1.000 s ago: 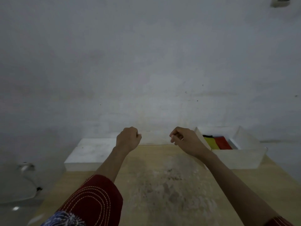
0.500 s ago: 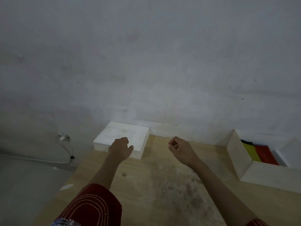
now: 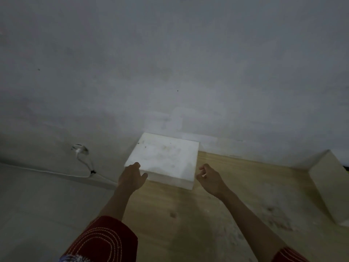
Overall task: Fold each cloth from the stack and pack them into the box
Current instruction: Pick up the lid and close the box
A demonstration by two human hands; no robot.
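Beside white stack (image 3: 166, 157) at far left of table (image 3: 179, 233), left hand (image 3: 132, 178) and right hand (image 3: 209, 179) have arrived, fists loosened, fingers half-open, empty; box (image 3: 328, 186) swung rightward, next cloth pickup likely

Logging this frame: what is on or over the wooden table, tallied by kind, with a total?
white block: 1
box, cut off at the right edge: 1
bare hands: 2, the left hand and the right hand
Total: 4
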